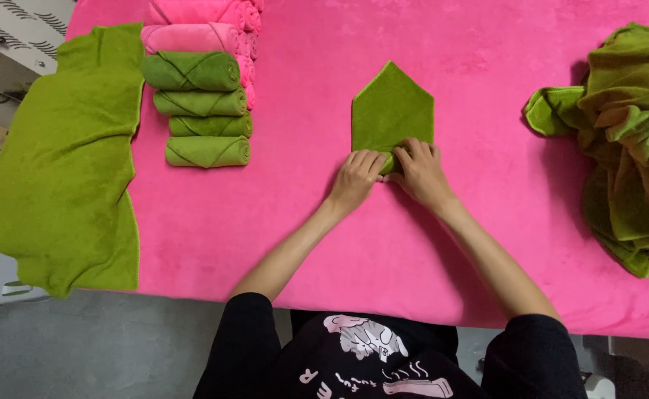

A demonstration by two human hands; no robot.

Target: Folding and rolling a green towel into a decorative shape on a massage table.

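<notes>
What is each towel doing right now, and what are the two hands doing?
Green towel: folded to a point, near end rolled.
Left hand: pressing on the roll.
Right hand: pressing on the roll.
Rolled green towels: four, rolled, in a row.
Rolled pink towels: rolled, stacked behind.
Flat green towel: spread, hanging over the edge.
Green towel heap: crumpled, unfolded.

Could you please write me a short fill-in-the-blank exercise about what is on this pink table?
1. Both the left hand and the right hand press on the near edge of a folded towel whose colour is ____.
2. The far end of that towel forms a ____.
3. In the stack of rolled towels, the number of green rolls is ____.
4. The loose heap of green towels lies on the person's ____ side.

Missing words: green; point; four; right
</notes>
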